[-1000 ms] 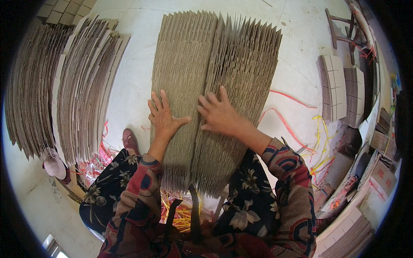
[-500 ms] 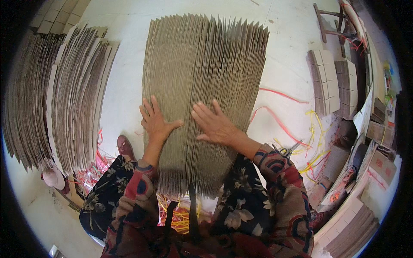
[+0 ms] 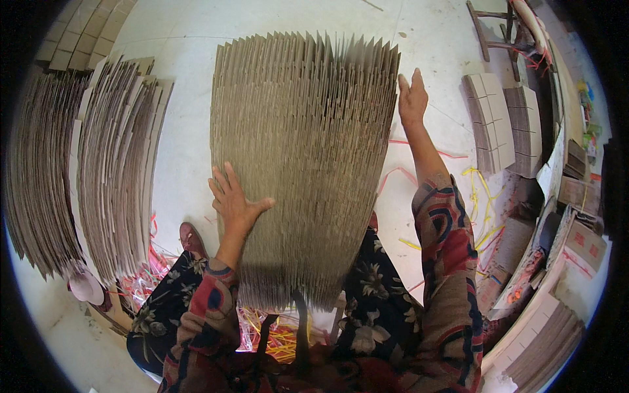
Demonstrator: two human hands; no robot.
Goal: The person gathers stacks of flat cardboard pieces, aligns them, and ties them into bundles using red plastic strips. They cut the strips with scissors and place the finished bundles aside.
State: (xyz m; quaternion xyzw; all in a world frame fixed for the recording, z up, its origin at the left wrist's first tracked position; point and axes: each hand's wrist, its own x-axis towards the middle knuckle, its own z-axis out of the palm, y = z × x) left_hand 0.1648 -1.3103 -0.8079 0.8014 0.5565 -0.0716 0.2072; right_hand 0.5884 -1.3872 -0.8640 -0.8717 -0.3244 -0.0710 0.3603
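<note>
A long stack of cardboard partition sheets, standing on edge and packed side by side, stretches away from me between my knees. My left hand lies on the stack's left part, fingers spread and thumb pointing right. At the far right side of the stack is my right hand, raised with its fingers stretched forward, holding nothing. Its fingertips are close to the stack's right edge; whether they touch it I cannot tell. What supports the stack is hidden beneath it.
More cardboard stacks stand on the left. Smaller bundles lie on the right, near a wooden stool frame. Yellow straps and red straps are strewn on the pale floor. Below the stack is a tangle of straps.
My right hand has lifted off the top of the stack and moved forward and right to its far right side. My left hand has stayed on the stack.
</note>
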